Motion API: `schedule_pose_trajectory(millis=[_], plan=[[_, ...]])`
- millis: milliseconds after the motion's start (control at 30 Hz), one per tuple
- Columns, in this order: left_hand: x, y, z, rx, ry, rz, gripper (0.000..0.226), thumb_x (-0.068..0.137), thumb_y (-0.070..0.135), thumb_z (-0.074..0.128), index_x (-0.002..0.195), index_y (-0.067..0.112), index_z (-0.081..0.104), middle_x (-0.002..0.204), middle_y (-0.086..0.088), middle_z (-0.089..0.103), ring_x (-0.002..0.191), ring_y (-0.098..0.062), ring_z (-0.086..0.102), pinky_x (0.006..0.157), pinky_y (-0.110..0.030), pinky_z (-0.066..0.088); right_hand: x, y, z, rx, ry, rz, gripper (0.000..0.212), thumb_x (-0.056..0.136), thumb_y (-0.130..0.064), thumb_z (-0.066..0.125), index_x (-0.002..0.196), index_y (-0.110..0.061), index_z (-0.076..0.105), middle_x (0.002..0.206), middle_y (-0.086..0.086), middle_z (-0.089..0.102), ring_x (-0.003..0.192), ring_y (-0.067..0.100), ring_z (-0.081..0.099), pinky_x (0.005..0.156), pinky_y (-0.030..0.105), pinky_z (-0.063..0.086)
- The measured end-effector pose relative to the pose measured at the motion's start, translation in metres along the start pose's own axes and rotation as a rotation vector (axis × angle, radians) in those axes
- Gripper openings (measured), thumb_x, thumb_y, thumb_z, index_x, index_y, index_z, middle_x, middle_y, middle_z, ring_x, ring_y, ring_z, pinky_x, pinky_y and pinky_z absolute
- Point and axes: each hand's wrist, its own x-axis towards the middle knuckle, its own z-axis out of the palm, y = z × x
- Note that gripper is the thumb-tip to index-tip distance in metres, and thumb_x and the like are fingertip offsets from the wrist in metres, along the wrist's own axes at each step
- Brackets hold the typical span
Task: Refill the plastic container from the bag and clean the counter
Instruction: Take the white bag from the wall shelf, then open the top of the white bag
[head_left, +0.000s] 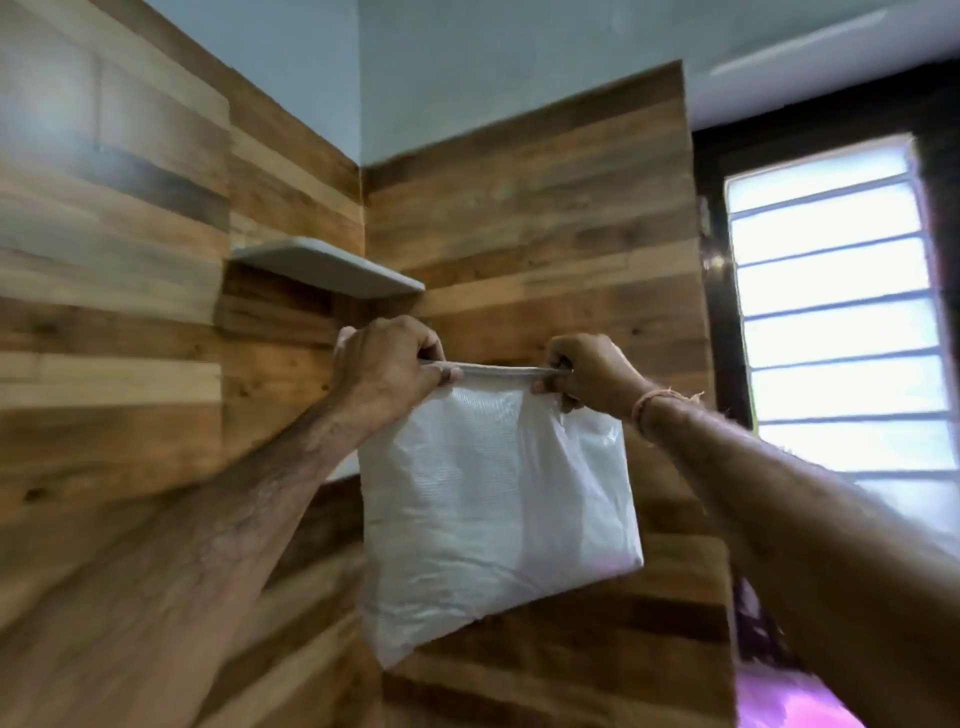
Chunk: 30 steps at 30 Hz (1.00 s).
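The bag (493, 499) hangs in the air, held up by its top edge in both hands. The left hand (387, 364) has its grip clamped on one top corner, fingers curled round the rim. The right hand (592, 374) has its grip clamped on the other corner in a tight pinch. Between the two grips the rim is drawn taut into a straight line. Below them the white body sags, its bottom corner on the left-grip side hanging lowest. Just above the left grip a small corner shelf (327, 267) juts from the wood-panelled wall (519, 218), and out beyond the right grip is a barred window (831, 312). Neither the plastic container nor the counter is in view.

The step in hand looks like getting the bag open, since the mouth appears flat and closed, so pouring has probably not begun. The next move likely calls for parting the rim between the grips. The bag then has to come down to the container, with one grip moving toward the bottom to tip it without spilling.
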Motion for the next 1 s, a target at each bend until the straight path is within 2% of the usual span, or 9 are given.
schedule_pose_trajectory(millis=[167, 367, 433, 600, 733, 767, 867, 933, 1000], plan=[[-0.131, 0.095, 0.035, -0.094, -0.219, -0.048, 0.031, 0.077, 0.056, 0.079, 0.071, 0.028, 0.07, 0.066, 0.017, 0.061, 0.072, -0.006, 0.056, 0.094, -0.04, 0.041, -0.15, 0.078, -0.049, 0.024, -0.139, 0.107, 0.039, 0.074, -0.018, 0.09, 0.067, -0.009, 0.053, 0.062, 0.004, 0.059, 0.057, 0.033, 0.073, 0.053, 0.042, 0.06], [-0.283, 0.202, 0.065, -0.089, -0.425, -0.03, 0.032, 0.083, 0.056, 0.073, 0.077, 0.025, 0.068, 0.068, 0.012, 0.063, 0.072, -0.011, 0.054, 0.084, -0.034, 0.029, -0.314, 0.161, -0.084, 0.036, -0.321, 0.261, 0.037, 0.075, -0.02, 0.091, 0.074, 0.0, 0.059, 0.067, 0.013, 0.065, 0.059, 0.027, 0.075, 0.061, 0.048, 0.064], [-0.328, 0.23, 0.07, -0.091, -0.487, -0.023, 0.033, 0.084, 0.054, 0.073, 0.077, 0.023, 0.067, 0.065, 0.011, 0.06, 0.072, -0.014, 0.056, 0.082, -0.033, 0.026, -0.359, 0.178, -0.088, 0.057, -0.378, 0.3, 0.034, 0.074, -0.019, 0.091, 0.071, -0.003, 0.061, 0.065, 0.007, 0.067, 0.059, 0.025, 0.075, 0.061, 0.047, 0.064], [-0.432, 0.274, 0.079, -0.114, -0.574, -0.001, 0.033, 0.085, 0.047, 0.076, 0.074, 0.019, 0.063, 0.067, 0.008, 0.062, 0.076, -0.021, 0.067, 0.08, -0.037, 0.033, -0.454, 0.212, -0.079, 0.066, -0.468, 0.365, 0.028, 0.073, -0.007, 0.088, 0.07, -0.001, 0.061, 0.069, 0.014, 0.074, 0.063, 0.03, 0.076, 0.061, 0.049, 0.063], [-0.495, 0.278, 0.08, -0.062, -0.604, -0.02, 0.035, 0.088, 0.051, 0.069, 0.072, 0.023, 0.055, 0.07, 0.007, 0.064, 0.074, -0.021, 0.068, 0.08, -0.041, 0.038, -0.499, 0.215, -0.064, 0.082, -0.559, 0.313, 0.012, 0.077, -0.004, 0.072, 0.069, -0.005, 0.062, 0.064, 0.01, 0.075, 0.064, 0.026, 0.077, 0.096, 0.049, 0.052], [-0.507, 0.279, 0.079, -0.048, -0.606, -0.031, 0.035, 0.088, 0.051, 0.069, 0.072, 0.023, 0.054, 0.07, 0.007, 0.064, 0.074, -0.021, 0.067, 0.079, -0.041, 0.039, -0.505, 0.213, -0.059, 0.086, -0.575, 0.313, 0.011, 0.076, -0.001, 0.066, 0.068, -0.006, 0.061, 0.063, 0.008, 0.074, 0.064, 0.026, 0.077, 0.098, 0.048, 0.052], [-0.532, 0.281, 0.075, -0.029, -0.616, -0.097, 0.035, 0.086, 0.047, 0.073, 0.069, 0.024, 0.053, 0.069, 0.007, 0.064, 0.074, -0.021, 0.068, 0.078, -0.042, 0.039, -0.515, 0.211, -0.04, 0.077, -0.656, 0.322, 0.029, 0.082, 0.003, 0.066, 0.066, -0.02, 0.06, 0.066, 0.002, 0.064, 0.072, 0.027, 0.072, 0.074, 0.036, 0.058], [-0.547, 0.28, 0.073, -0.01, -0.648, -0.15, 0.036, 0.085, 0.048, 0.075, 0.069, 0.025, 0.052, 0.068, 0.007, 0.063, 0.073, -0.022, 0.067, 0.082, -0.042, 0.038, -0.527, 0.208, -0.032, 0.001, -0.723, 0.292, 0.033, 0.084, -0.006, 0.072, 0.069, -0.031, 0.057, 0.07, -0.001, 0.063, 0.081, 0.027, 0.07, 0.075, 0.034, 0.058], [-0.56, 0.277, 0.069, -0.007, -0.665, -0.203, 0.037, 0.085, 0.048, 0.076, 0.069, 0.028, 0.049, 0.064, 0.012, 0.057, 0.067, -0.019, 0.063, 0.084, -0.042, 0.04, -0.54, 0.204, -0.023, 0.009, -0.715, 0.284, 0.031, 0.08, -0.009, 0.077, 0.065, -0.027, 0.057, 0.075, 0.0, 0.069, 0.083, 0.028, 0.073, 0.076, 0.041, 0.06]])
